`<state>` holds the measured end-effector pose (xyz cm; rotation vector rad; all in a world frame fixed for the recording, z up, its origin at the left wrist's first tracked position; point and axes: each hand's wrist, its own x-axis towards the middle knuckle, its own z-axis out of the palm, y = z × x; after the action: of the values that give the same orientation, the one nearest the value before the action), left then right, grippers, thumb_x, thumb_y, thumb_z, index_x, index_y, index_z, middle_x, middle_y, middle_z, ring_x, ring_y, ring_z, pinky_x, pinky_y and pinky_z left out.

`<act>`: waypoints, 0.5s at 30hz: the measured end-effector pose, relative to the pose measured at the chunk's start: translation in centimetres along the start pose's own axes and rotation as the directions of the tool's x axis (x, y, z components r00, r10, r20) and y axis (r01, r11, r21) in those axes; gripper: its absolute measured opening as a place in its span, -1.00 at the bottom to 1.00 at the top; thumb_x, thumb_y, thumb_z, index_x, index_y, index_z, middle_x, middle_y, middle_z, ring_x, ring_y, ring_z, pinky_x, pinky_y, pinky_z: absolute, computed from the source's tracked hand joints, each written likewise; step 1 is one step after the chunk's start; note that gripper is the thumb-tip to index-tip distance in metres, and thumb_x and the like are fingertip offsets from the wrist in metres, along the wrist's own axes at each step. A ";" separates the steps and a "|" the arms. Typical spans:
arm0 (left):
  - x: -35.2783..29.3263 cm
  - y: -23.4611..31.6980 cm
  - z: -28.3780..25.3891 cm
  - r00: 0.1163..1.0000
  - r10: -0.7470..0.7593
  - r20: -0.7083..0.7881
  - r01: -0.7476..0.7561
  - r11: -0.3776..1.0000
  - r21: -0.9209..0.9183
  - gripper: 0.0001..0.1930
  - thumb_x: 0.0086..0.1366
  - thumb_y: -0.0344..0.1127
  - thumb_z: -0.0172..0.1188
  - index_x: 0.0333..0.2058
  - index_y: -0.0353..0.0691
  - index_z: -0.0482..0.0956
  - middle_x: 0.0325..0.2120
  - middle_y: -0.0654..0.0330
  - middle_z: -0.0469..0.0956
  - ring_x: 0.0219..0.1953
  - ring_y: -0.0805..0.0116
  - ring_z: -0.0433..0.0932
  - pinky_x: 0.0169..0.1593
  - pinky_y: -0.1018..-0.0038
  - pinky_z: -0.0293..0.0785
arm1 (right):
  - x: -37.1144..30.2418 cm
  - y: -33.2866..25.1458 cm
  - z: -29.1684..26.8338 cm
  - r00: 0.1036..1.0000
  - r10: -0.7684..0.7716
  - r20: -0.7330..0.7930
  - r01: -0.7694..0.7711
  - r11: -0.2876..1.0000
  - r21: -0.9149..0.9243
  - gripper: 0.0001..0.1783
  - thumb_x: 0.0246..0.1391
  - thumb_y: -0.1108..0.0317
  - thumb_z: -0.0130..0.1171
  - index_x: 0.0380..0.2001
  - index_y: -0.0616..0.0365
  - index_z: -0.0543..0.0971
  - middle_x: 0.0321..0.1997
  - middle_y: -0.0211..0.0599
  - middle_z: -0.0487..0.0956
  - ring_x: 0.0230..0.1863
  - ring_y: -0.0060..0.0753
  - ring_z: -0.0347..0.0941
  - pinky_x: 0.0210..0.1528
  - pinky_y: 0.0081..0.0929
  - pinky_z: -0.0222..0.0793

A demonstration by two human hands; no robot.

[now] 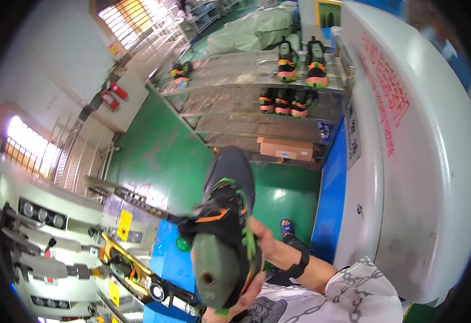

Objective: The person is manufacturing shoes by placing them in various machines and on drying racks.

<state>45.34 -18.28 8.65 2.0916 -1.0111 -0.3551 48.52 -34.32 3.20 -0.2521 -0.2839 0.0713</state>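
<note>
A black shoe (225,215) with orange and green trim is held up in front of me, its rounded dark grey toe end pointing away. Out of its opening rises a dull green shoe last (214,272) with a round hole in its top. My right hand (262,238) is closed on the shoe's right side, a black band round that wrist. Lower down, my left hand (249,295) grips the heel end from beneath, partly hidden by the shoe.
Ahead stands a metal rack (235,86) bearing several similar shoes (286,64) and a cardboard box (286,149). A machine with a yellow frame (130,264) is close on my left. A large white machine housing (407,134) rises on my right. Fire extinguishers (109,100) stand by the far-left wall.
</note>
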 end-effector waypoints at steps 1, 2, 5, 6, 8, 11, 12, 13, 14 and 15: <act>-1.4 -1.5 0.1 0.987 -0.077 -0.139 0.069 0.996 -0.061 -0.41 0.15 -0.14 0.25 0.14 -0.18 0.38 0.07 0.06 0.43 0.08 0.22 0.45 0.19 0.33 0.33 | 0.1 0.1 -0.1 0.999 0.007 -0.049 -0.015 0.985 -0.170 -0.31 0.25 -0.12 -0.08 0.17 0.26 0.34 0.08 -0.18 0.51 0.01 -0.36 0.50 0.14 -0.37 0.39; -4.3 -2.7 -0.2 0.945 -0.161 -0.285 0.135 0.985 -0.110 -0.51 0.34 -0.05 0.05 0.17 -0.12 0.38 0.12 0.17 0.45 0.16 0.30 0.42 0.27 0.27 0.22 | 0.6 0.6 -0.6 0.997 0.075 0.033 -0.068 0.982 -0.178 -0.31 0.23 -0.09 -0.04 0.18 0.29 0.33 0.12 -0.19 0.48 0.08 -0.37 0.44 0.17 -0.40 0.32; -5.6 -5.5 0.8 0.831 -0.455 -0.319 0.244 0.815 -0.526 -0.44 0.20 -0.14 0.10 0.14 -0.28 0.36 0.03 -0.02 0.50 0.02 0.07 0.53 0.15 0.21 0.41 | 1.2 -3.0 0.5 0.996 0.013 0.092 0.021 0.931 -0.364 -0.31 0.18 -0.03 0.09 0.19 0.28 0.31 0.22 -0.15 0.38 0.26 -0.31 0.27 0.28 -0.33 0.16; -4.8 -5.6 0.6 0.818 -0.480 -0.318 0.219 0.770 -0.600 -0.42 0.17 -0.14 0.13 0.13 -0.30 0.36 0.03 -0.04 0.49 0.02 0.05 0.53 0.14 0.20 0.42 | 1.1 -1.4 -6.0 0.985 0.068 0.159 -0.021 0.958 -0.285 -0.34 0.20 0.00 0.06 0.20 0.25 0.30 0.19 -0.15 0.41 0.23 -0.30 0.31 0.24 -0.24 0.23; -3.7 -6.3 -0.5 0.777 -0.546 -0.312 0.174 0.664 -0.728 -0.39 0.13 -0.13 0.17 0.12 -0.35 0.36 0.04 -0.07 0.48 0.02 0.01 0.52 0.13 0.18 0.42 | 2.5 -5.0 -8.0 0.954 -0.017 0.299 0.088 0.970 -0.227 -0.41 0.23 0.03 0.02 0.17 0.22 0.32 0.10 -0.20 0.47 0.11 -0.30 0.41 0.11 -0.19 0.35; -1.6 -7.4 -2.1 0.710 -0.648 -0.277 0.095 0.477 -0.874 -0.33 0.05 -0.12 0.24 0.09 -0.42 0.36 0.04 -0.13 0.45 0.01 -0.05 0.51 0.11 0.16 0.44 | 6.8 -10.2 -12.2 0.766 -0.492 -0.414 0.287 0.838 -0.463 -0.47 0.20 0.15 0.12 0.11 0.26 0.36 0.01 -0.23 0.51 0.03 -0.27 0.45 0.07 -0.24 0.38; -1.0 -7.6 -2.6 0.685 -0.681 -0.261 0.067 0.415 -0.908 -0.31 0.03 -0.12 0.26 0.08 -0.44 0.36 0.05 -0.15 0.45 0.01 -0.08 0.51 0.10 0.15 0.44 | 8.2 -11.4 -15.6 0.529 -0.643 -0.553 0.220 0.734 -0.643 -0.46 0.18 0.17 0.18 0.11 0.27 0.36 0.02 -0.26 0.52 0.08 -0.27 0.44 0.14 -0.29 0.34; -0.2 -7.9 -2.7 0.666 -0.709 -0.233 0.037 0.342 -0.939 -0.29 0.01 -0.12 0.29 0.08 -0.46 0.36 0.05 -0.16 0.44 0.00 -0.10 0.50 0.10 0.14 0.45 | 8.7 -13.0 -20.3 0.380 -0.755 -0.534 -0.009 0.574 -0.819 -0.41 0.11 0.19 0.23 0.12 0.27 0.33 0.04 -0.20 0.49 0.07 -0.21 0.42 0.13 -0.26 0.34; 0.4 -8.1 -2.6 0.648 -0.733 -0.205 0.002 0.272 -0.962 -0.27 -0.02 -0.12 0.31 0.07 -0.48 0.36 0.05 -0.18 0.43 0.00 -0.12 0.50 0.09 0.14 0.45 | 8.9 -14.9 -24.5 0.248 -0.857 -0.452 -0.269 0.387 -0.882 -0.34 0.04 0.21 0.29 0.13 0.28 0.30 0.06 -0.15 0.46 0.06 -0.16 0.41 0.12 -0.24 0.33; 0.6 -8.2 -2.6 0.626 -0.758 -0.184 -0.036 0.208 -0.977 -0.25 -0.04 -0.11 0.33 0.06 -0.51 0.36 0.05 -0.20 0.42 0.00 -0.14 0.50 0.08 0.13 0.46 | 9.6 -16.8 -26.7 0.201 -0.942 -0.268 -0.396 0.173 -0.902 -0.28 0.00 0.24 0.30 0.16 0.30 0.25 0.12 -0.04 0.39 0.12 -0.07 0.35 0.15 -0.20 0.29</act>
<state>51.65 -14.21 4.32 1.0607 0.3174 -0.2965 65.90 -55.89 -14.76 -1.4882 1.0461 -0.9595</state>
